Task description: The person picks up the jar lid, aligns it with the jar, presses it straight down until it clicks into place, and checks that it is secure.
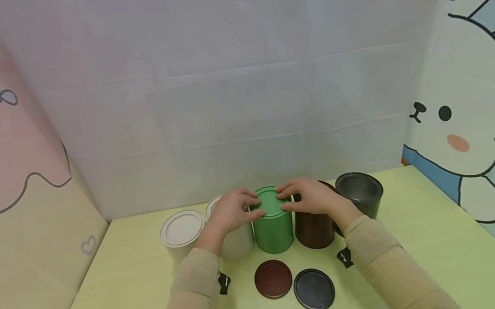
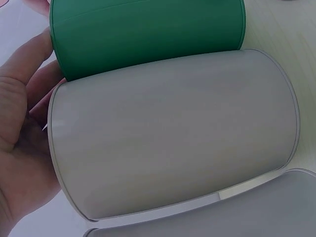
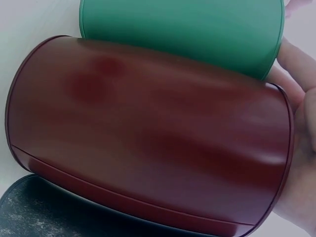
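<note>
While the left hand (image 1: 230,213) and right hand (image 1: 314,197) rest spread fingers on the green lid (image 1: 269,203), atop the central green can (image 1: 274,236), we judge two remain: the dark-red lid (image 1: 273,279) and black lid (image 1: 314,289), near on the table (image 1: 421,240).

Two lids (image 1: 273,279) lie before five canisters (image 1: 274,235).

The green can (image 1: 275,238) is a cylinder with smooth, plain and slightly shiny side. It stands upright on the table (image 1: 444,258), between a whitish can (image 1: 237,243) and a dark red can (image 1: 313,232). The round green lid (image 1: 268,201) lies flat on its top and has a raised ring near the edge.
</note>
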